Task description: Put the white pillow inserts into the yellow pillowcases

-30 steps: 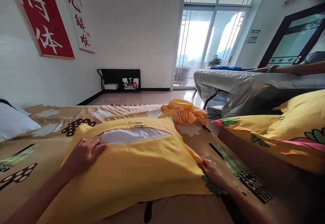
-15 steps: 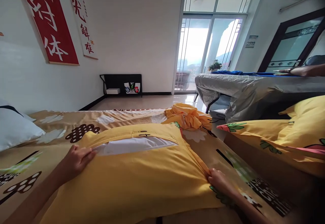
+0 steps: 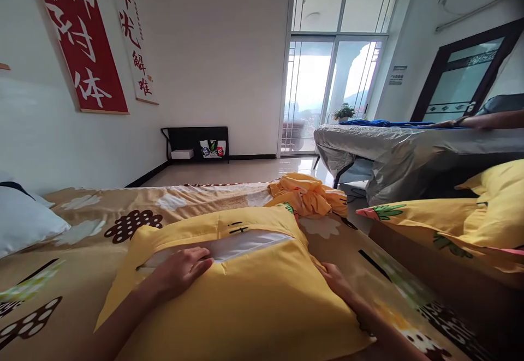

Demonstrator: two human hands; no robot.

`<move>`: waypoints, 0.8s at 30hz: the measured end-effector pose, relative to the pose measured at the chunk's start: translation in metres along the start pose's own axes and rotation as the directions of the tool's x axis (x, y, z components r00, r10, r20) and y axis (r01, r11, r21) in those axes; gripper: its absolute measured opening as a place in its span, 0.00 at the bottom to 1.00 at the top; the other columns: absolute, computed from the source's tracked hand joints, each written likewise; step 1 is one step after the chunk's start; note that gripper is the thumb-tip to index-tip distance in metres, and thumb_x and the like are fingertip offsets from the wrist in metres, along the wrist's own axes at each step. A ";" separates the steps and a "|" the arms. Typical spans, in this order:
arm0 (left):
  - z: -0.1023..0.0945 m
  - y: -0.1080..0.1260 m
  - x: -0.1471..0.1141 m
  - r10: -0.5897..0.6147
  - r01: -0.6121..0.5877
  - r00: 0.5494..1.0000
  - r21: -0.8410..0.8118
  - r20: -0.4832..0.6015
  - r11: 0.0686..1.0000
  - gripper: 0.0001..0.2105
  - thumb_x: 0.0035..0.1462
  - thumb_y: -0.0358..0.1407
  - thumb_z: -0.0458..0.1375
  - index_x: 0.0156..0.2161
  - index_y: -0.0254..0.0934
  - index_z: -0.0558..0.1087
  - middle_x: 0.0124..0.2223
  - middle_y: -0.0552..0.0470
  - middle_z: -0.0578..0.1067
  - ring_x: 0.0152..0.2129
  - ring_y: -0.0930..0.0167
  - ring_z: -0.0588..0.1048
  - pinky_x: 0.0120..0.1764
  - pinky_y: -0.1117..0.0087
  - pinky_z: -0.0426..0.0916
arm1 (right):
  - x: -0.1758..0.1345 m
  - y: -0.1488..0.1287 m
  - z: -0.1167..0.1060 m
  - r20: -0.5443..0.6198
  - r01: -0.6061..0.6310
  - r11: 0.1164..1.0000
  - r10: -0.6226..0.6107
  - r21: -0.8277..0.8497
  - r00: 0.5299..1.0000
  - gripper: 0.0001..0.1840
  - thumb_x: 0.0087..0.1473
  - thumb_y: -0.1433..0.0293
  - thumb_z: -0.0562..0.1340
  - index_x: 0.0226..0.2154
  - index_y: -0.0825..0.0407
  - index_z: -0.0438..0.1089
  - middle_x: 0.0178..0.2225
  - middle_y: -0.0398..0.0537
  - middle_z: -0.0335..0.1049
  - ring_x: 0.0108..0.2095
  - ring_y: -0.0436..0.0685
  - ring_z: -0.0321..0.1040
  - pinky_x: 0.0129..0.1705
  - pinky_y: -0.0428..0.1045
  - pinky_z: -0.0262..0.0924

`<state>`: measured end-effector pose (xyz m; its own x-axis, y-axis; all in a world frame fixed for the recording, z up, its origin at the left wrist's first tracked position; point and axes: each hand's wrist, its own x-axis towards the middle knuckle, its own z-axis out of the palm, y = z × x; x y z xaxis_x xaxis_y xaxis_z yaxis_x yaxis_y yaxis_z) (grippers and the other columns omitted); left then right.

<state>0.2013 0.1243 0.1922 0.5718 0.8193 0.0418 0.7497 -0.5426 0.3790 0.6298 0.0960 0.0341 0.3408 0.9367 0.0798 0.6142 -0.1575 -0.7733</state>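
Note:
A yellow pillowcase (image 3: 254,290) lies in front of me with a white pillow (image 3: 241,245) showing through the slit across its upper part. My left hand (image 3: 184,267) is at the left part of that slit, its fingers bent and closed on the lower edge of the opening. At the right side of the pillowcase, my right hand (image 3: 333,280) grips the side seam, with some fingertips hidden by the cloth. Just beyond the pillow, a crumpled yellow cloth (image 3: 307,194) rests on the patterned bedsheet (image 3: 221,192).
At the left is a white pillow (image 3: 27,222). Other yellow pillows (image 3: 501,203) sit in a box (image 3: 417,252) at the right. Behind stands a table with a silvery cover (image 3: 368,140), where another person's arm (image 3: 491,121) reaches over blue cloth (image 3: 364,123).
My left hand has moved right, from the pillowcase's left corner to the slit's edge. My right hand has shifted slightly left along with the side seam. The pillow has turned a little.

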 end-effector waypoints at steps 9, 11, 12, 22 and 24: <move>0.013 -0.003 -0.025 -0.033 0.033 0.999 -0.047 0.011 0.998 0.18 0.62 0.50 0.43 0.34 0.41 0.68 0.36 0.50 0.75 0.35 0.64 0.73 0.35 0.71 0.62 | 0.019 0.013 -0.010 0.048 0.070 0.990 -0.065 -0.120 0.997 0.23 0.53 0.54 0.49 0.24 0.50 0.71 0.29 0.54 0.76 0.32 0.65 0.71 0.33 0.52 0.61; 0.009 -0.004 -0.024 -0.038 0.038 0.999 -0.004 0.014 0.999 0.16 0.61 0.50 0.46 0.33 0.41 0.67 0.33 0.50 0.75 0.33 0.64 0.73 0.34 0.71 0.61 | 0.017 0.006 -0.009 0.030 0.068 0.992 -0.065 -0.108 0.997 0.22 0.53 0.54 0.50 0.25 0.50 0.72 0.27 0.52 0.75 0.33 0.64 0.70 0.33 0.51 0.61; 0.005 -0.006 -0.022 -0.034 0.034 0.999 0.001 0.012 0.999 0.16 0.60 0.50 0.47 0.32 0.41 0.67 0.32 0.51 0.75 0.32 0.64 0.73 0.34 0.71 0.62 | 0.015 0.002 -0.007 0.012 0.075 0.991 -0.074 -0.112 0.997 0.21 0.53 0.55 0.51 0.26 0.49 0.72 0.28 0.51 0.75 0.34 0.64 0.70 0.34 0.51 0.61; 0.002 -0.047 0.005 -0.107 0.111 0.994 -0.361 0.032 0.926 0.24 0.58 0.56 0.46 0.37 0.38 0.73 0.40 0.51 0.76 0.39 0.63 0.73 0.43 0.68 0.67 | 0.017 -0.010 -0.009 -0.038 0.002 0.952 -0.014 -0.306 0.999 0.16 0.56 0.60 0.53 0.28 0.49 0.72 0.27 0.49 0.74 0.33 0.61 0.71 0.36 0.51 0.59; 0.009 -0.048 0.004 -0.111 0.104 0.994 -0.324 -0.003 0.940 0.24 0.58 0.56 0.46 0.33 0.38 0.72 0.36 0.51 0.76 0.36 0.64 0.73 0.40 0.69 0.67 | 0.017 -0.006 -0.014 -0.037 0.005 0.952 -0.017 -0.305 0.999 0.16 0.55 0.60 0.53 0.26 0.49 0.71 0.26 0.49 0.74 0.32 0.61 0.71 0.35 0.50 0.60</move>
<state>0.1708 0.1522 0.1655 0.4840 0.8751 0.0026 0.6561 -0.3648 0.6606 0.6420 0.1081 0.0490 0.3564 0.9271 0.1158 0.8037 -0.2411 -0.5439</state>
